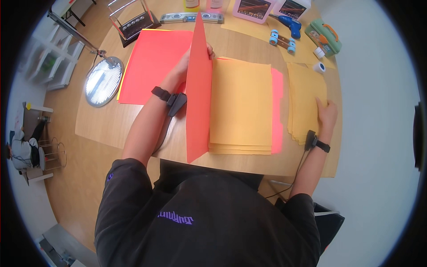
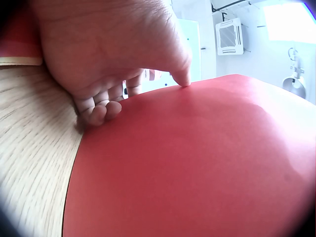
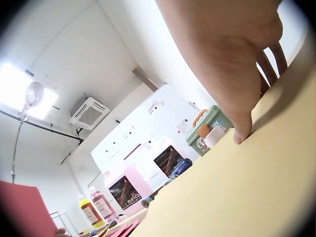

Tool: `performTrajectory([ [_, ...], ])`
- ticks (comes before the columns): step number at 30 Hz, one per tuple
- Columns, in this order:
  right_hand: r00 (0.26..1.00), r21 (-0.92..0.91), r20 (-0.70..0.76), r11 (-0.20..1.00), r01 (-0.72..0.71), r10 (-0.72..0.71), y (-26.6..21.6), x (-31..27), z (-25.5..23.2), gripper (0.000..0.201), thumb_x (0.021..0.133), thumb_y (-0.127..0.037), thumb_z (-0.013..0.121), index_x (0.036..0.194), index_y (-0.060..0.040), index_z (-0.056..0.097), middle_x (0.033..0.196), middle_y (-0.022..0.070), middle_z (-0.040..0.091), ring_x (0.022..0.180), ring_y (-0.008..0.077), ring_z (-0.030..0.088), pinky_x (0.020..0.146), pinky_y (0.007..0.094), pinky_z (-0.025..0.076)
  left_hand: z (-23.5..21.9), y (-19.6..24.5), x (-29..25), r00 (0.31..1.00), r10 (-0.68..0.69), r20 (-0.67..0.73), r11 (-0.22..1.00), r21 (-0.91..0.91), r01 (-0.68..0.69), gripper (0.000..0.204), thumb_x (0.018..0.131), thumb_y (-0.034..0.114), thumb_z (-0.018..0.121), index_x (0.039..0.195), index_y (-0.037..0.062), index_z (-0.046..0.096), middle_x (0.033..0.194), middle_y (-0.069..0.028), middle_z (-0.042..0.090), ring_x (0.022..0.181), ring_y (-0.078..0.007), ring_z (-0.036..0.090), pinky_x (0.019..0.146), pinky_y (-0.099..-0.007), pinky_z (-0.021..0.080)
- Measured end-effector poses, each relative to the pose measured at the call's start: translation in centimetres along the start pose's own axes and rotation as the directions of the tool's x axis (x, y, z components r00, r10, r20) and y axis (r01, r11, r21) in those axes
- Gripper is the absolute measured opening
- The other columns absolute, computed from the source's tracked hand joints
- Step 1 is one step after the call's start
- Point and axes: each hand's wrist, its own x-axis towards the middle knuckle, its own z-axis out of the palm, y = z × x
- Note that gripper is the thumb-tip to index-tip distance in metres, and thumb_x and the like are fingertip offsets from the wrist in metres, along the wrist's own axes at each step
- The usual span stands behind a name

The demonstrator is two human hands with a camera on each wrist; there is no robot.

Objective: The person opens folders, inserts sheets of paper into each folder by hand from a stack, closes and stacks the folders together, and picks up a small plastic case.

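An opened red file folder (image 1: 198,98) has its cover standing upright near the middle of the table. My left hand (image 1: 182,66) holds this cover by its far part, thumb (image 2: 181,74) on the near face and fingers reaching round the edge. Tan sheets (image 1: 242,107) lie stacked beside the cover, on top of a red tabbed flap (image 1: 276,111). At the right, my right hand (image 1: 328,115) rests at the outer edge of another tan stack (image 1: 307,95). Its thumb (image 3: 240,133) touches the top sheet, and the other fingers are partly hidden behind the hand.
Red sheets (image 1: 155,66) lie at the left beside a round lamp base (image 1: 104,82). Along the back are a Newton's cradle (image 1: 138,26), a spirit level (image 1: 191,18) and pink jugs (image 1: 252,10). A blue tool (image 1: 291,26), green box (image 1: 322,38) and white cap (image 1: 319,67) stand back right.
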Motion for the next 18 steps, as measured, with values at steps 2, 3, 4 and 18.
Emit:
performTrajectory([
  [2, 1.0, 0.024, 0.005, 1.0, -0.012, 0.012, -0.3, -0.1, -0.4, 0.072, 0.081, -0.057, 0.074, 0.122, 0.0012, 0.066, 0.119, 0.0228, 0.066, 0.112, 0.0379, 0.063, 0.094, 0.0465, 0.051, -0.2, -0.1, 0.1, 1.0, -0.018, -0.001, 0.999, -0.03, 0.018, 0.033, 0.102, 0.03, 0.057, 0.085, 0.0023, 0.056, 0.081, -0.0087, 0.055, 0.078, -0.018, 0.055, 0.07, -0.0297, 0.049],
  [3, 1.0, 0.047, 0.01, 0.999, -0.025, 0.025, -0.4, -0.2, -0.6, 0.068, 0.08, -0.055, 0.076, 0.121, -0.0004, 0.067, 0.117, 0.0211, 0.068, 0.11, 0.037, 0.064, 0.093, 0.046, 0.052, -0.2, -0.2, 0.2, 0.999, -0.036, -0.001, 0.997, -0.061, 0.036, 0.033, 0.102, 0.03, 0.057, 0.085, 0.0022, 0.056, 0.081, -0.0088, 0.055, 0.077, -0.0181, 0.055, 0.069, -0.0299, 0.049],
  [4, 1.0, 0.046, 0.01, 0.999, -0.026, 0.025, -0.7, -0.4, -1.0, 0.068, 0.08, -0.055, 0.076, 0.121, -0.0004, 0.067, 0.117, 0.0211, 0.068, 0.11, 0.037, 0.064, 0.093, 0.046, 0.052, -0.3, -0.4, 0.3, 0.999, -0.036, 0.0, 0.997, -0.062, 0.035, 0.033, 0.102, 0.03, 0.057, 0.085, 0.0022, 0.056, 0.081, -0.0088, 0.055, 0.077, -0.0181, 0.055, 0.069, -0.0299, 0.049],
  [18, 0.988, 0.058, -0.117, 0.994, -0.095, 0.101, -1.0, -0.7, -1.6, 0.041, 0.082, -0.036, 0.078, 0.112, -0.0091, 0.072, 0.109, 0.0113, 0.073, 0.099, 0.0307, 0.07, 0.085, 0.0416, 0.055, -1.4, -1.4, 0.4, 0.999, -0.02, 0.045, 0.998, 0.059, 0.017, 0.024, 0.104, 0.027, 0.048, 0.097, 0.0059, 0.056, 0.093, -0.0053, 0.06, 0.08, -0.0136, 0.057, 0.07, -0.0284, 0.05],
])
